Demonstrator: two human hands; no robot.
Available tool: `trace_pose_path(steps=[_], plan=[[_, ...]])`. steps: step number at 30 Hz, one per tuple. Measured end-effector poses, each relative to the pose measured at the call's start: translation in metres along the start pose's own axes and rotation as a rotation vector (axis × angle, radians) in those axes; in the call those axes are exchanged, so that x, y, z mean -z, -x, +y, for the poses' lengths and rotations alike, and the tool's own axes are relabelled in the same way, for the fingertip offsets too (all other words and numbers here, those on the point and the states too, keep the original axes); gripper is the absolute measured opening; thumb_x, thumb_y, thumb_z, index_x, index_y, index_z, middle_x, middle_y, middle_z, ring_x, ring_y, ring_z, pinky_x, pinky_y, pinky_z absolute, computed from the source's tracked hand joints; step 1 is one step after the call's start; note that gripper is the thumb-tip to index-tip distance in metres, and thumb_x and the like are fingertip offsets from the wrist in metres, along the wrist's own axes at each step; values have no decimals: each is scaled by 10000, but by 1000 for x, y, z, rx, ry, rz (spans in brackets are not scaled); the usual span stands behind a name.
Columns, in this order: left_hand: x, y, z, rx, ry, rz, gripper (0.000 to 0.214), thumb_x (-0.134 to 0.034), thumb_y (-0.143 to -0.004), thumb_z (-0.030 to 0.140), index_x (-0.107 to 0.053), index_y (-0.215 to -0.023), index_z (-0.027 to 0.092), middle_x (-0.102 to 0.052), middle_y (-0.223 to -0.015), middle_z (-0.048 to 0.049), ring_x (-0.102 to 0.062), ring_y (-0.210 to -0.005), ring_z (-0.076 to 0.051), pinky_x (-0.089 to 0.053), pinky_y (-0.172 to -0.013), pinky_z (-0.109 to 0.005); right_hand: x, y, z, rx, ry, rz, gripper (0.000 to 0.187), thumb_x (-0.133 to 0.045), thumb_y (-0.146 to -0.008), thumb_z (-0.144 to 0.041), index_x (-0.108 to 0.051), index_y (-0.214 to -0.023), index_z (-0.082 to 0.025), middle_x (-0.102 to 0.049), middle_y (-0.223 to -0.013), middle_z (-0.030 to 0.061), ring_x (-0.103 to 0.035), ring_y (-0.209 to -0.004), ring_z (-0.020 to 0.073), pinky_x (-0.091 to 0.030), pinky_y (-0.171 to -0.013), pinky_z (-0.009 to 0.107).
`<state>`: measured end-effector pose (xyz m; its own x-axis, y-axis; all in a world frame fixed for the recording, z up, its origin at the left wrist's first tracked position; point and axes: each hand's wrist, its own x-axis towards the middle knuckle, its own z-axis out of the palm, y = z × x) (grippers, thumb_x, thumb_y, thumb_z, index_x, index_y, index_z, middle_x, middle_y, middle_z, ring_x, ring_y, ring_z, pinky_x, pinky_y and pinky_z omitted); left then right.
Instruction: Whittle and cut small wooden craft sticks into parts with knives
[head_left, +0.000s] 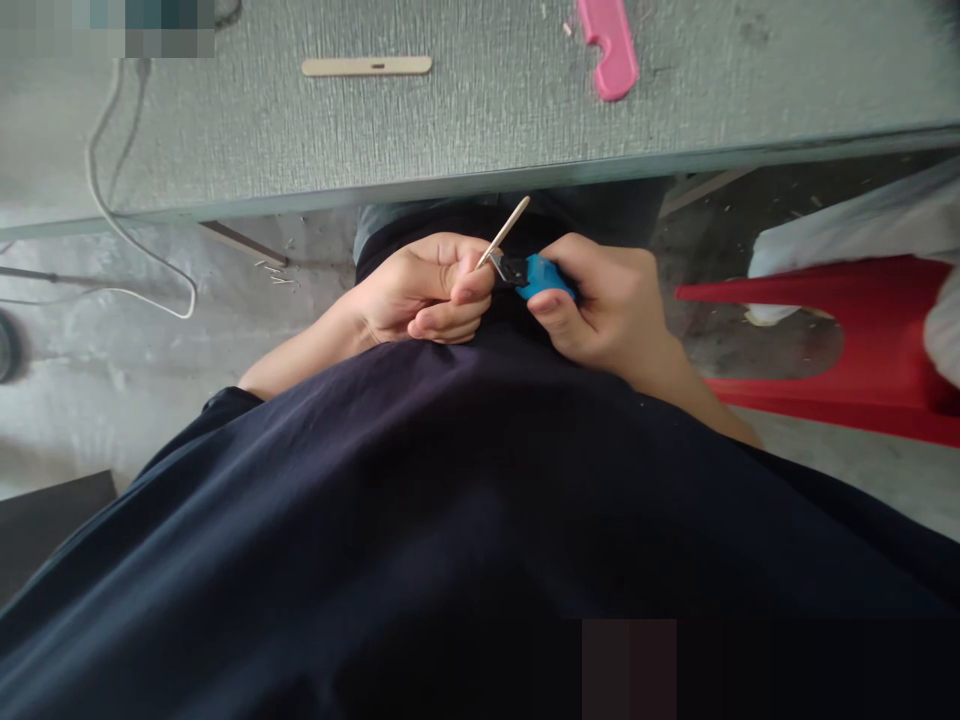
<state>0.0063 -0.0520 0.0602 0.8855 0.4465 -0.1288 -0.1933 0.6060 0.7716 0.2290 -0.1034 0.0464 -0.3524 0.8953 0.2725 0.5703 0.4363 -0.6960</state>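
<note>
Nearest the camera, a dark navy cloth shirt [360,450] fills the lower view; both hands sit just beyond its front. The left hand [433,288] is closed, pinching the lower end of a thin, pale wooden stick [511,223]. The right hand [611,295] is wrapped around a blue-bodied hand tool [546,278] with a black head and a narrow metal tip.

Governing relation: the stick's long axis slants from the left-hand pinch away from the body and to the right. The tool lies right of the pinch, its tip directed leftward at the stick's lower part — contact or a slight gap cannot be told. The left hand is nearer the stick.

Ahead, the gap between the tool and the straight front edge of the grey-green textured table [487,130] gives limited room; the stick's free end appears just short of that edge. On the tabletop lie a flat, pale wooden strip with rounded ends [337,67] and, farther right, a notched pink plastic piece [620,70].
</note>
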Motion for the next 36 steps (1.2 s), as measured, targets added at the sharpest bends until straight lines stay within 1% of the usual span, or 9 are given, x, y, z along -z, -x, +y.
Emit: trace_pose_path(steps=[2,4,8,13,18,22,29,34,36], plan=[[0,0,0,3,-8,-1,606,-877,-823,511,-393,-606,218,-353,-360,99,-275,-259,-23,-244,-327,-187,-2,0,2,80,-20,52,567,-468,-1042,-765,-547,-862,-233,-563,-672,24,-531,-591,169,-334,-567,353],[-1,1,0,-10,-26,3,597,-861,-842,549,-419,-620,216,-375,-366,97,-285,-266,-24,-249,-337,-187,-2,1,3,109,-27,62,554,-475,-1048,-747,-536,-855,-231,-551,-667,21,-527,-579,167,-321,-562,351],[-6,7,1,-53,-100,51,561,-804,-895,609,-493,-664,203,-409,-392,91,-305,-298,-15,-232,-367,-184,1,2,1,11,12,-27,646,-368,-1027,-838,-533,-845,-241,-573,-690,44,-542,-614,188,-359,-594,370],[-10,14,0,-125,-223,128,532,-696,-975,631,-545,-714,193,-425,-424,87,-312,-330,-10,-186,-392,-200,3,3,2,21,15,-47,669,-346,-1016,-859,-546,-857,-240,-577,-700,48,-552,-627,196,-367,-596,372],[-8,14,-2,-176,-266,112,484,-660,-1014,590,-565,-756,192,-438,-434,90,-316,-335,-9,-178,-395,-208,2,3,4,58,0,-8,623,-373,-1037,-809,-539,-847,-239,-549,-682,40,-525,-595,190,-338,-581,370],[-7,12,0,-139,-213,86,476,-690,-994,593,-562,-770,193,-420,-434,104,-299,-322,-3,-173,-386,-191,3,3,4,32,1,-34,635,-384,-1031,-819,-583,-868,-239,-571,-698,48,-541,-616,200,-357,-597,376],[-3,10,2,-64,-101,39,482,-760,-947,579,-551,-755,189,-389,-421,115,-277,-301,4,-200,-366,-160,3,4,5,35,0,-26,653,-364,-1026,-833,-645,-927,-252,-568,-705,53,-546,-623,223,-373,-605,401],[-1,7,2,-11,-79,39,527,-837,-872,589,-520,-709,200,-379,-398,114,-265,-282,-3,-208,-345,-169,6,2,-1,-76,21,-108,681,-334,-987,-890,-622,-915,-276,-600,-722,65,-541,-664,239,-402,-637,425],[0,6,1,-8,-89,49,559,-844,-853,613,-497,-688,207,-362,-393,114,-256,-274,-5,-203,-335,-174,5,2,-1,-54,7,-76,674,-348,-982,-894,-572,-863,-269,-574,-688,48,-513,-625,216,-379,-605,407]])
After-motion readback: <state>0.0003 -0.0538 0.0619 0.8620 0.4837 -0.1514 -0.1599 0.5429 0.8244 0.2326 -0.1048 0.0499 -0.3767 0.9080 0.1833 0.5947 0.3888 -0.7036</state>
